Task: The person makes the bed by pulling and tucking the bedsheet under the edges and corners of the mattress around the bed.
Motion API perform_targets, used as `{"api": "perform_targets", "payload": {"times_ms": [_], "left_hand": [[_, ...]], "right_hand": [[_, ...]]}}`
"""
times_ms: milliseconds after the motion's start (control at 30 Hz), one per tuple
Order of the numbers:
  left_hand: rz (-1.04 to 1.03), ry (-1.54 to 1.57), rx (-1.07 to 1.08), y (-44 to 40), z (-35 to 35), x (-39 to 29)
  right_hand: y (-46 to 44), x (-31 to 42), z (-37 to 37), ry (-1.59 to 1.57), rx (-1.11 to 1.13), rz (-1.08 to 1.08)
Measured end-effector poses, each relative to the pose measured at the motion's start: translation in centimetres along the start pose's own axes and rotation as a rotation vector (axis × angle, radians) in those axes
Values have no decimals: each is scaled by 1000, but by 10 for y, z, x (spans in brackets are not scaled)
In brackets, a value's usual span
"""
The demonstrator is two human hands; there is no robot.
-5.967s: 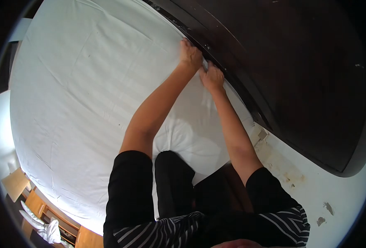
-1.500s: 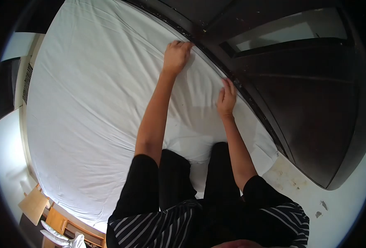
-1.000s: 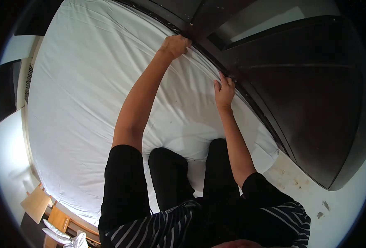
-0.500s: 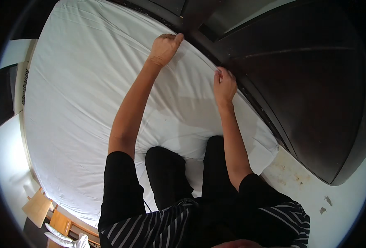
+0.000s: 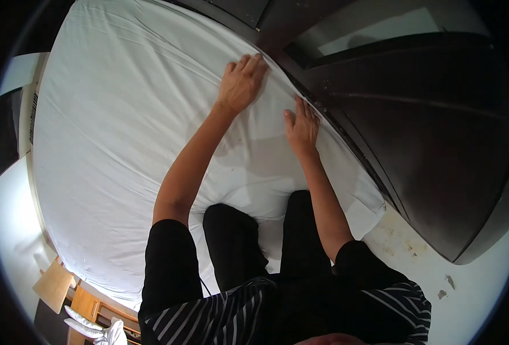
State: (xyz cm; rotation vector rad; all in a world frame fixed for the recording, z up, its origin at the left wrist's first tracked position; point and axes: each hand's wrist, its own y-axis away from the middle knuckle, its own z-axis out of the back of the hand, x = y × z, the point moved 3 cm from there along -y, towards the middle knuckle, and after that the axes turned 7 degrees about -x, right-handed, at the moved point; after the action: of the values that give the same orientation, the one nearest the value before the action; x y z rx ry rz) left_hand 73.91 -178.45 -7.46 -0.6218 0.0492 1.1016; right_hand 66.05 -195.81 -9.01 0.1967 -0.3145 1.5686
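A white fitted-looking sheet (image 5: pixel 122 115) covers the mattress, with long creases running across it. Near the edge beside the dark headboard (image 5: pixel 427 149), my left hand (image 5: pixel 243 85) rests palm down on the cloth, its fingers apart and slightly bent. My right hand (image 5: pixel 304 127) lies closer to me along the same edge, fingers stretched out and thumb apart. Its fingertips reach the seam between mattress and headboard, where the tips are partly hidden. Neither hand grips the cloth.
My knees (image 5: pixel 231 230) press on the bed's near side. A pale floor or wall surface with stains (image 5: pixel 404 238) shows at the lower right. At the lower left stand a wooden chair (image 5: pixel 54 286) and a wooden piece with white cloth (image 5: pixel 113 332) by it.
Both hands have let go of the sheet's edge and opened onto the cloth. The left moved slightly towards me and right; the right shifted slightly left.
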Motion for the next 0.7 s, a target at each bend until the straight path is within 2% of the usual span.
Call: {"api": "perform_targets", "payload": {"times_ms": [167, 267, 367, 400, 467, 500, 600, 700], "left_hand": [[-30, -59, 25, 7, -7, -2], [87, -204, 204, -8, -23, -14], [118, -413, 582, -27, -36, -32], [111, -428, 520, -29, -43, -38], [98, -462, 394, -29, -51, -46], [104, -493, 422, -30, -52, -49], [85, -506, 566, -33, -44, -51], [152, -452, 644, -39, -41, -48]], "right_hand": [[-8, -10, -12, -16, 33, 7], [-9, -16, -17, -49, 25, 16], [-18, -13, -12, -36, 74, -16], [-19, -12, -8, -20, 100, -37], [-15, -15, 5, -224, 94, -52], [-12, -17, 10, -325, 95, -57], [14, -14, 25, -134, -121, 214], [17, -18, 15, 2, -62, 162]]}}
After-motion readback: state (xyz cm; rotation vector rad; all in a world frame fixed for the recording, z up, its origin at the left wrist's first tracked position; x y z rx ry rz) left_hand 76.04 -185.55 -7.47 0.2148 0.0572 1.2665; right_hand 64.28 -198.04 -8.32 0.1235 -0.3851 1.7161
